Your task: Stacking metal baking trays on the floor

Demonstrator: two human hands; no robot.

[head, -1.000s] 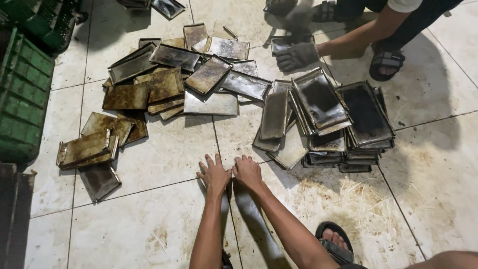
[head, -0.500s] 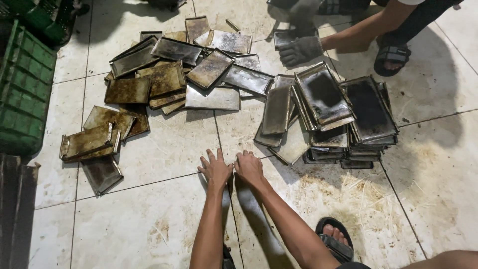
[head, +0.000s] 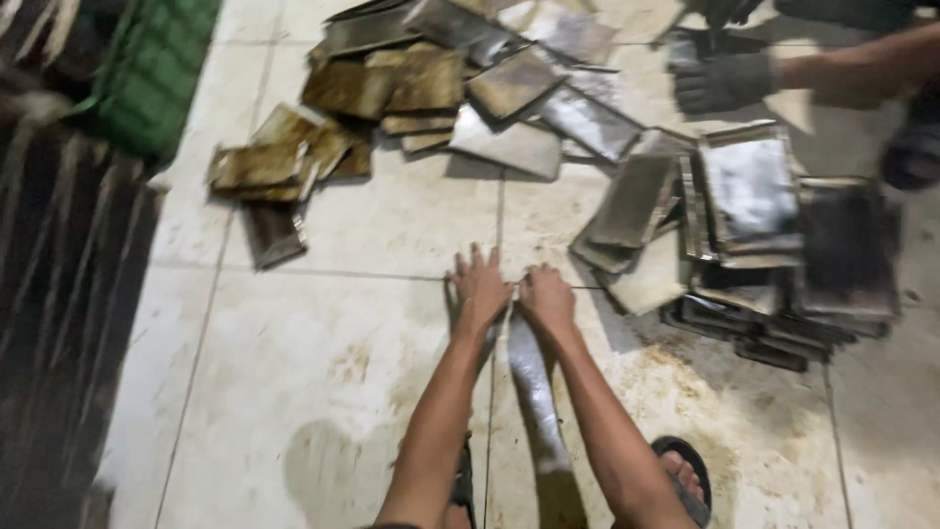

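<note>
The picture is smeared with motion, so edges run soft, and I cannot tell whether my palms actually rest on anything. Between my forearms a long, pale, shiny metal strip (head: 534, 377) lies on the floor, its near end lost in shadow by my sandalled foot (head: 682, 477); I cannot make out what sort of piece it is. My left hand (head: 480, 286) is spread wide, fingers fanned forward, gripping nothing, just above the far end of that strip. My right hand (head: 546, 297) sits right beside it, fingers loosely curled under, and whether it pinches the strip's tip is hidden by the knuckles.

The floor (head: 323, 343) is large cream tile, glossy, stained with brown smears and crossed by dark grout lines. Ahead, to the left, lies a heap of rusty brown rectangular metal trays (head: 377, 93), shallow, with raised rims, overlapping at angles; its top is cut off by the frame. To the right, a stack of darker grey rectangular trays (head: 749, 211) is piled more squarely, with dull reflective bottoms. At the upper right another person's grey-gloved hand (head: 723, 83) reaches in, the arm cut off. A green plastic crate (head: 147, 73) sits at the upper left, and something dark and streaked along the left edge is too blurred to identify.
</note>
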